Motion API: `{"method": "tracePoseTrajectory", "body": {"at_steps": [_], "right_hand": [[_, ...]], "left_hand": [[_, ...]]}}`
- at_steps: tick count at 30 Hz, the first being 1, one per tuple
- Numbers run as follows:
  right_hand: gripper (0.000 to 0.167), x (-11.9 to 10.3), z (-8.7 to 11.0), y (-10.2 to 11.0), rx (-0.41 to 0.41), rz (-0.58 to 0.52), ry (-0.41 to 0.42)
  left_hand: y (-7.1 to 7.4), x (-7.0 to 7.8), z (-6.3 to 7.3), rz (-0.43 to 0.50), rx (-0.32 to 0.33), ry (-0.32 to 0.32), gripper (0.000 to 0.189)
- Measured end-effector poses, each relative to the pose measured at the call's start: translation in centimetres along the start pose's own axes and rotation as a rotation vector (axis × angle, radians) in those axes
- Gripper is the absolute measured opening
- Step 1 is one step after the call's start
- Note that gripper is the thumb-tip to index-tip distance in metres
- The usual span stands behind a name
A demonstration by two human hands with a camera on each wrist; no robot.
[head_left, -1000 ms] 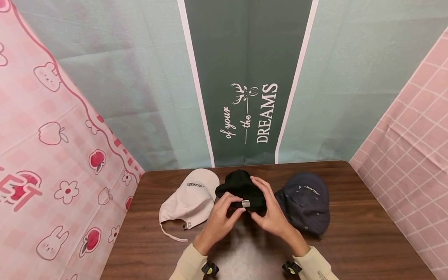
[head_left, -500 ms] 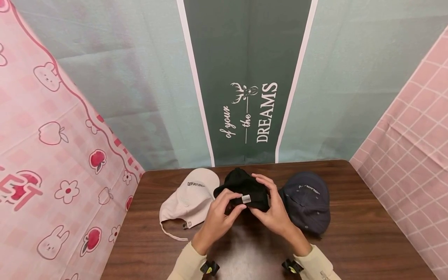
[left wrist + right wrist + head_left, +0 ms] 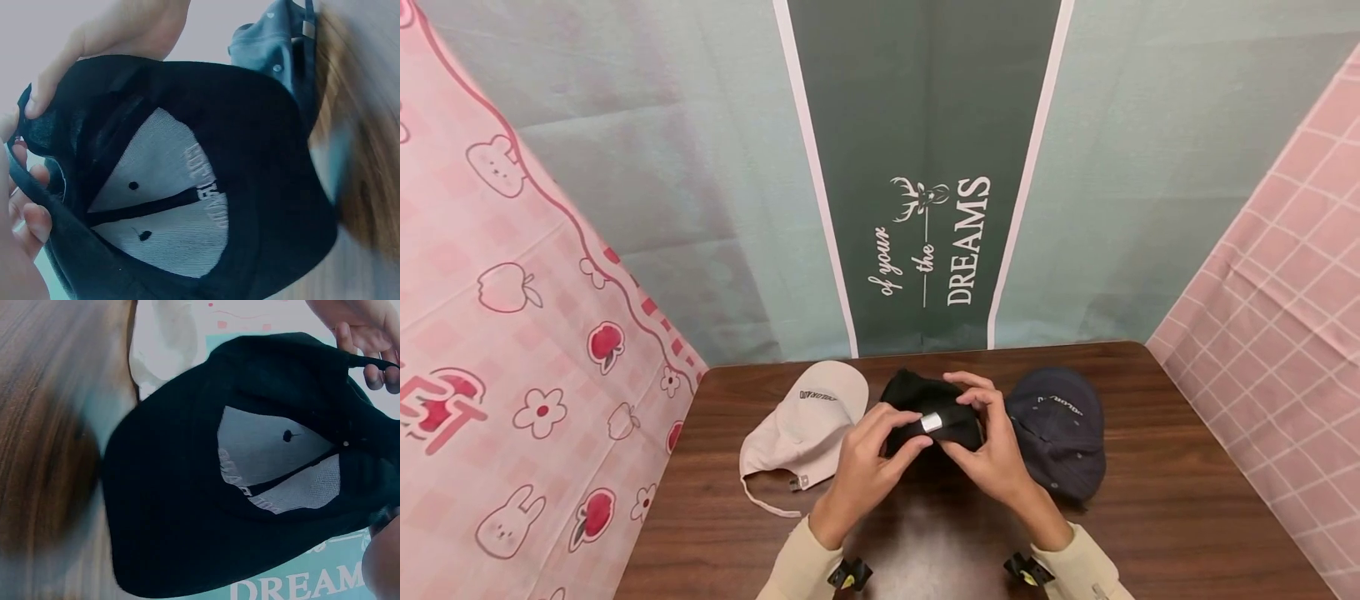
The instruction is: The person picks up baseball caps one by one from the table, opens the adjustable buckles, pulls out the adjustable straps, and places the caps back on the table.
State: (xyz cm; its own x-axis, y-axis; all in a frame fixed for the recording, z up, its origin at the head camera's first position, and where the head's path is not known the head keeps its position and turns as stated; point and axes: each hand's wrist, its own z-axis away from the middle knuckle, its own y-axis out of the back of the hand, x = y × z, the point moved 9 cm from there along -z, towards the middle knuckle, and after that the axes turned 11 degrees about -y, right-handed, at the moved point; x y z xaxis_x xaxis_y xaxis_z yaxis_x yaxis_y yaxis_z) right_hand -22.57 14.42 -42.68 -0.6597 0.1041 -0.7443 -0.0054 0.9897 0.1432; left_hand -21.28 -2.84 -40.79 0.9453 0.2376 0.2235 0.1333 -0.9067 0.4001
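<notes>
Both hands hold a black baseball cap (image 3: 917,390) over the middle of the table, its back facing the person. My left hand (image 3: 868,458) pinches the back strap between thumb and fingers, beside a silver buckle (image 3: 931,422). Around the cap's right side, my right hand (image 3: 996,454) grips with the thumb low at the back edge and fingers over the crown. In the left wrist view the cap's inside shows pale lining (image 3: 169,200) with the back of embroidered letters. The right wrist view shows the brim (image 3: 169,506) pointing away from the hands.
A white cap (image 3: 812,417) lies to the left, its loose strap (image 3: 771,504) trailing toward the front. On the right lies a navy cap (image 3: 1056,433), close to the right hand. Fabric backdrops (image 3: 730,208) rise behind and beside the brown wooden table (image 3: 1172,500).
The black cap has risen slightly and turned, its brim edge no longer showing at the left. Fingers of the right hand have shifted and bent over the crown. The other caps have stayed put.
</notes>
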Motion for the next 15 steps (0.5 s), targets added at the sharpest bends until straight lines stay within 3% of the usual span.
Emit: {"method": "tracePoseTrajectory", "body": {"at_steps": [9,15], "right_hand": [[0.056,-1.0,-0.4,0.4,0.026,-0.024,0.024],[0.052,-1.1,-0.1,0.5,0.056,0.022,0.001]], "left_hand": [[0.9,0.8,-1.1,-0.020,0.041,-0.021,0.025],[1.2,0.9,-1.4,-0.050,0.050,-0.013,0.024]]}}
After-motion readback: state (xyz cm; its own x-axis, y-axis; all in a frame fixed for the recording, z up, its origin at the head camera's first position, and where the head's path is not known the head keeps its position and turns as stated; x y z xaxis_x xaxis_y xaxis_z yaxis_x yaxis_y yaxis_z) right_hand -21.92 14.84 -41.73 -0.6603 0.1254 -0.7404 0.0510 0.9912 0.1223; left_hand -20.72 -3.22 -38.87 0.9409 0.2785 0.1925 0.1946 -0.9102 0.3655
